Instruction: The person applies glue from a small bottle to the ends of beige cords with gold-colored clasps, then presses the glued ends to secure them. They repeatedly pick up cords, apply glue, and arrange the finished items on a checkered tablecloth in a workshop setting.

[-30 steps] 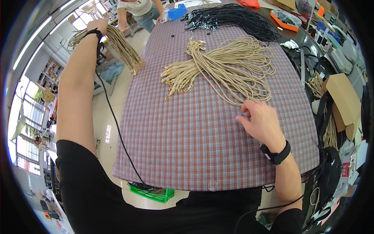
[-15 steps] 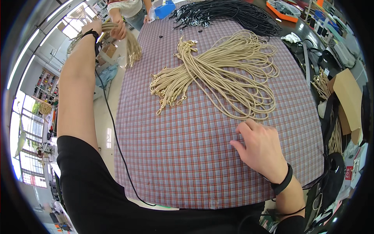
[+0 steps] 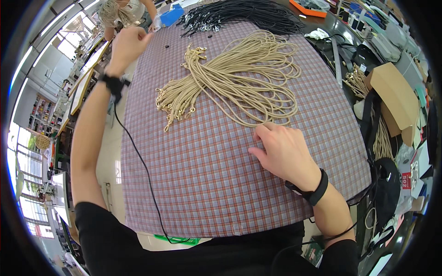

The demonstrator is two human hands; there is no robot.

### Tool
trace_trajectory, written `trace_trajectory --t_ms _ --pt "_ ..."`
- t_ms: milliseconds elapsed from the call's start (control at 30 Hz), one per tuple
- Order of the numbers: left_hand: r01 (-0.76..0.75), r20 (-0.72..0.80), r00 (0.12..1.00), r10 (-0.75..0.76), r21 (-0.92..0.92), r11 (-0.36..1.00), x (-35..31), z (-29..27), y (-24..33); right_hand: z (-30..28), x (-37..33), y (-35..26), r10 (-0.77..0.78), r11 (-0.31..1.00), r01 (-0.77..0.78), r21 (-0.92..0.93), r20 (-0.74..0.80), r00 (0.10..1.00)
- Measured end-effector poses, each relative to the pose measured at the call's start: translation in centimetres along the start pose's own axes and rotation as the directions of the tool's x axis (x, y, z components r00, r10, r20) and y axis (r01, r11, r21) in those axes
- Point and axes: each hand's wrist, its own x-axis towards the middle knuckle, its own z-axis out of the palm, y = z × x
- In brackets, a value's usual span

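Note:
Bundles of beige cords (image 3: 244,97) with gold clasps (image 3: 168,120) at their left ends lie crossed on the checked tablecloth (image 3: 221,175), their loops fanned out to the right. My right hand (image 3: 283,149) rests on the cloth just below the loops, fingers loosely bent and thumb apart, with nothing seen in it. Stretched out to the far left, my left hand (image 3: 129,48) hovers beside the table edge, empty, its fingers curled and its thumb held away. Beyond it, a co-worker has another beige cord bundle (image 3: 112,14).
Black cords (image 3: 239,16) with silver clasps are piled at the far end, near a blue item (image 3: 171,15). An open cardboard box (image 3: 397,94) and more beige cords stand on the right. A black cable (image 3: 138,158) hangs along the left table edge.
My left hand has let go of the cord bundle, which is now with the co-worker. The view has shifted, and my right hand stays by the loops.

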Motion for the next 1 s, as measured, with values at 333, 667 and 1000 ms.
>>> trace_trajectory --t_ms 333,667,1000 --pt "-0.402 -0.225 0.812 0.538 -0.885 0.236 -20.9 -23.2 23.5 -0.5 0.5 1.1 0.141 0.986 -0.145 0.082 0.057 0.988" --pt "-0.458 -0.329 0.889 0.319 -0.610 0.647 -22.7 -25.3 23.3 -0.8 0.9 0.8 0.174 0.975 -0.186 0.118 0.107 0.979" --pt "-0.614 0.206 0.744 0.636 -0.164 0.772 -9.5 2.7 16.6 -0.4 0.6 1.6 0.153 0.984 -0.161 0.080 0.097 0.984"
